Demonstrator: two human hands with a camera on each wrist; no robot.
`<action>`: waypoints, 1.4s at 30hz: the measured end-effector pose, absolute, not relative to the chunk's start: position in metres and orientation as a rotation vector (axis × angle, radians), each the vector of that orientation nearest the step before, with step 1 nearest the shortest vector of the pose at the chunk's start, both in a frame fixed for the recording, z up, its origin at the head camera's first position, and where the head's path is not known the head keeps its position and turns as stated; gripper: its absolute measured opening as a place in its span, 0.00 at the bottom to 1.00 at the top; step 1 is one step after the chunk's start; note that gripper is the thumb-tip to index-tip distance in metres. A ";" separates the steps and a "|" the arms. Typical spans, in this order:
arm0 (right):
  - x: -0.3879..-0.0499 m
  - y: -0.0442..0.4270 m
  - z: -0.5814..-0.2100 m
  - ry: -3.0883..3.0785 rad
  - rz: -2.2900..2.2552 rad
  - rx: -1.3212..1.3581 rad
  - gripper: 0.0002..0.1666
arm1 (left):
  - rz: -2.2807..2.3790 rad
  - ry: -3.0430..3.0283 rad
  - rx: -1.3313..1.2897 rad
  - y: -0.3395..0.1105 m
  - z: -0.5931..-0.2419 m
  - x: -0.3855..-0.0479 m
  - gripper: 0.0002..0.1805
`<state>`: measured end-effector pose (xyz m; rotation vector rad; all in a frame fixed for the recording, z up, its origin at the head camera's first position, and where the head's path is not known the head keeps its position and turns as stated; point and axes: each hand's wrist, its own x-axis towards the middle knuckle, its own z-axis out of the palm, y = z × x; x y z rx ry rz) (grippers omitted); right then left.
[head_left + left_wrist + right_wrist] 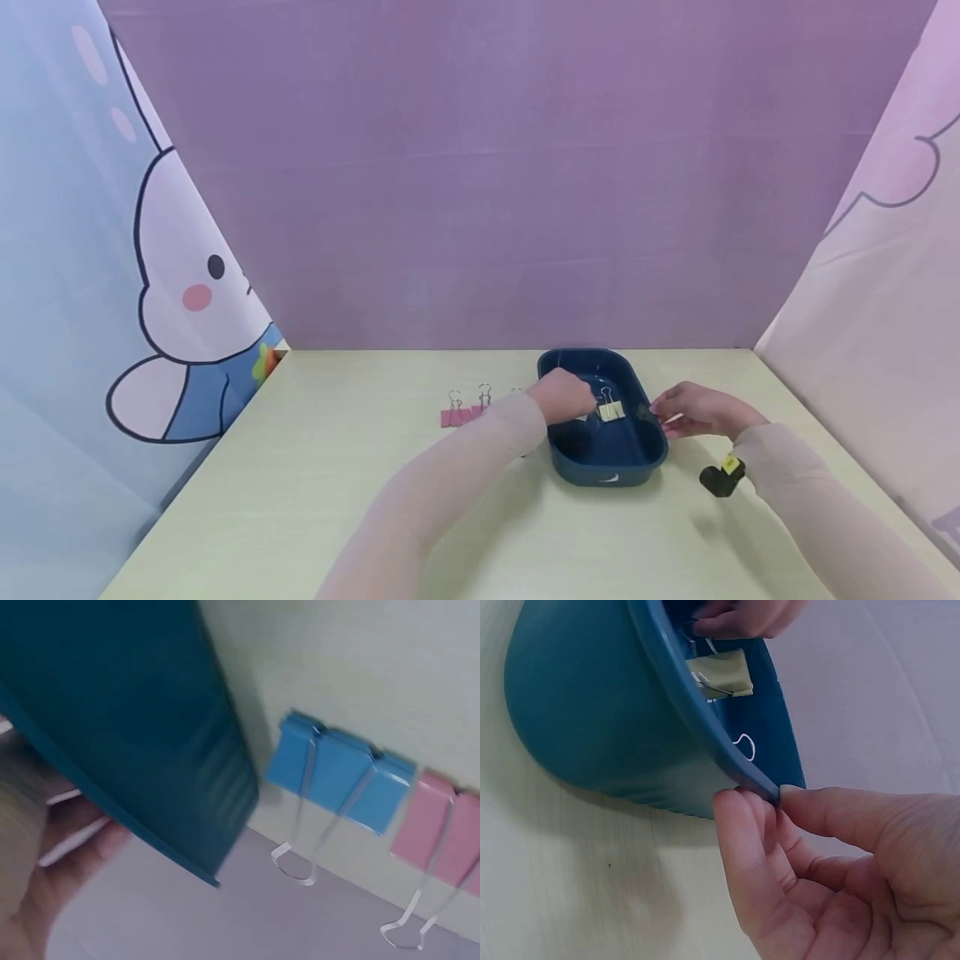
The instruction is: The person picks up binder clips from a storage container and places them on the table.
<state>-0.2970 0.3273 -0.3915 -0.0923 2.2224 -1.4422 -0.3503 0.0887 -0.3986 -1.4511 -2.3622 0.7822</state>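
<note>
A dark blue plastic box (606, 477) stands on the table. My left hand (561, 395) reaches down inside it with curled fingers. In the right wrist view its fingertips pinch at the wire of a binder clip, mostly hidden. Beside them lies a yellow binder clip (611, 412) in the box. My right hand (701, 410) grips the box's right rim (742, 776), thumb above and fingers beneath. Left of the box, a pink binder clip (455, 417) and a blue binder clip (341, 772) stand in a row with another pink binder clip (442, 829) between them.
A black object with a yellow label (722, 477) shows by the right wrist. The pale table (300, 500) ends at a purple backdrop (480, 183). Printed cloths (67, 250) hang at both sides.
</note>
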 end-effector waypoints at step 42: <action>-0.299 0.329 -0.388 2.231 -1.404 -0.118 0.17 | -0.974 -3.010 -0.299 -0.124 -0.319 -0.405 0.10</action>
